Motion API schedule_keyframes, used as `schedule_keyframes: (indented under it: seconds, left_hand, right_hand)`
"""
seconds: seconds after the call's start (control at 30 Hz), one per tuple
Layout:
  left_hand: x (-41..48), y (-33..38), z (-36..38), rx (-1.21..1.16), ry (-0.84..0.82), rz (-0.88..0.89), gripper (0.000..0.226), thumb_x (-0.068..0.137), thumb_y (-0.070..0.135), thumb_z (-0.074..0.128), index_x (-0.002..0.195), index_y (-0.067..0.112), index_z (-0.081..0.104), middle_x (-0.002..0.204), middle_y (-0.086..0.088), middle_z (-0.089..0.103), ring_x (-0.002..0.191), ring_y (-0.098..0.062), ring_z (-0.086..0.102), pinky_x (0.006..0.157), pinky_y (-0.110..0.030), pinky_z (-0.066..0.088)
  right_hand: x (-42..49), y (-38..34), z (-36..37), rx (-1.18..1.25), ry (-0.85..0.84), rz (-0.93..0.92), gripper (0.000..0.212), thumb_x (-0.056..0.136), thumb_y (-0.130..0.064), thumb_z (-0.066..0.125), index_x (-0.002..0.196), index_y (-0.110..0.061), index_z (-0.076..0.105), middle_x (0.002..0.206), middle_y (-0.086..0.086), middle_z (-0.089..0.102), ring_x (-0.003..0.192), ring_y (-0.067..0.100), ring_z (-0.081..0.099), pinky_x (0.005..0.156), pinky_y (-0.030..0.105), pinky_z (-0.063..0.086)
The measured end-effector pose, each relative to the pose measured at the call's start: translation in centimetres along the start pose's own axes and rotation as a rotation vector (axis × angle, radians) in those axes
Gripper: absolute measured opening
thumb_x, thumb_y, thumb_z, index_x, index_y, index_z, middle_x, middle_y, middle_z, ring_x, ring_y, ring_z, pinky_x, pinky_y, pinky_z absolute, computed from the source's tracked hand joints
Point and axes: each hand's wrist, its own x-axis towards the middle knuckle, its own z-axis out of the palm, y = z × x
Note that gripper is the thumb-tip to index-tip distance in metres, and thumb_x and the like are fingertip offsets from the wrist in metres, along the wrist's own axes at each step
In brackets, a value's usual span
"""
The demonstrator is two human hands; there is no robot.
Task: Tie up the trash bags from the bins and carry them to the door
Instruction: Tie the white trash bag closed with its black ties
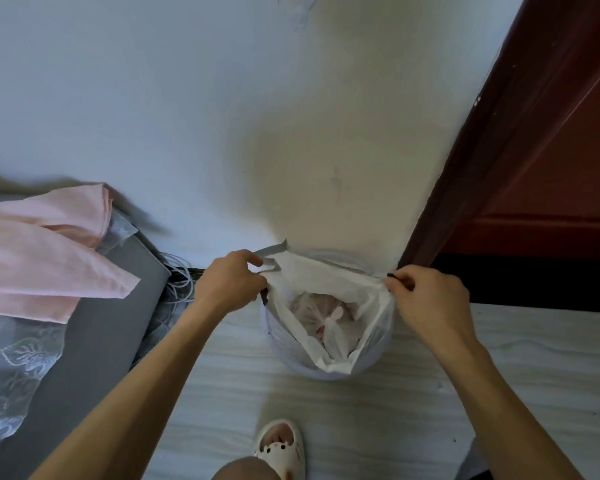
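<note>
I see my left hand [230,283] pinching a thin loop handle of the white crinkled plastic trash bag [321,280]. My right hand [426,299] pinches the opposite edge, so the mouth is pulled taut and open. The bag sits in a round pale plastic bin [368,367] on the streaked light floor [222,375], just beside the dark red wooden door [551,150]. A knotted, translucent smaller bag [330,325] lies inside.

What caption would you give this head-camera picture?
Left hand and right hand pinch opposite edges of the white trash bag inside its bin.
</note>
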Motion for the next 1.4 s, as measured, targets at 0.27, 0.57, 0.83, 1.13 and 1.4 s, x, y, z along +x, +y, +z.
schedule_keyframes:
  seconds: [0.27, 0.57, 0.83, 1.13, 1.4]
  left_hand:
    - [0.1, 0.3, -0.4, -0.752, -0.257, -0.097, 0.022, 0.086, 0.018, 0.072, 0.108, 0.016, 0.069, 0.092, -0.008, 0.075, 0.085, -0.020, 0.070, 0.077, -0.031, 0.055]
    - [2.6, -2.5, -1.6, -1.447, 0.102, -0.331, 0.018, 0.090, -0.009, 0.039, 0.089, 0.006, 0.048, 0.049, -0.005, 0.048, 0.044, -0.015, 0.042, 0.057, -0.032, 0.042]
    - [2.2, -5.6, 2.3, -1.526, 0.059, -0.414, 0.020, 0.094, -0.004, 0.040, 0.081, 0.010, 0.046, 0.075, -0.003, 0.035, 0.036, -0.009, 0.035, 0.051, -0.026, 0.039]
    - [0.0, 7.1, 1.8, -0.523, -0.107, 0.366, 0.047, 0.080, 0.047, 0.073, 0.121, 0.038, 0.052, 0.084, -0.003, 0.052, 0.063, -0.014, 0.052, 0.058, -0.026, 0.044]
    - [0.6, 10.9, 8.9, -0.114, -0.053, 0.638, 0.039, 0.079, 0.058, 0.066, 0.111, 0.035, 0.066, 0.100, 0.006, 0.049, 0.087, -0.009, 0.053, 0.074, -0.031, 0.050]
  right_hand:
    - [1.8, -1.0, -1.4, 0.448, -0.130, 0.172, 0.026, 0.086, -0.049, 0.067, 0.078, -0.025, 0.070, 0.070, -0.012, 0.067, 0.070, 0.008, 0.064, 0.069, 0.032, 0.053]
    - [3.6, 4.9, 0.6, 1.104, 0.017, 0.745, 0.025, 0.104, -0.023, 0.043, 0.087, -0.011, 0.056, 0.081, 0.006, 0.057, 0.065, 0.013, 0.052, 0.060, 0.028, 0.047]
    - [1.6, 7.3, 3.3, 1.238, 0.088, 0.857, 0.021, 0.103, -0.018, 0.047, 0.083, -0.014, 0.053, 0.070, 0.002, 0.047, 0.047, 0.008, 0.036, 0.048, 0.025, 0.031]
    - [3.4, -0.7, 0.3, 0.963, -0.144, 0.272, 0.024, 0.098, -0.029, 0.058, 0.079, -0.014, 0.061, 0.068, 0.002, 0.061, 0.061, 0.014, 0.057, 0.054, 0.030, 0.046]
    - [2.7, 0.0, 0.2, 0.844, -0.104, 0.159, 0.026, 0.098, -0.028, 0.057, 0.077, -0.014, 0.063, 0.070, -0.005, 0.067, 0.071, 0.011, 0.064, 0.069, 0.037, 0.054]
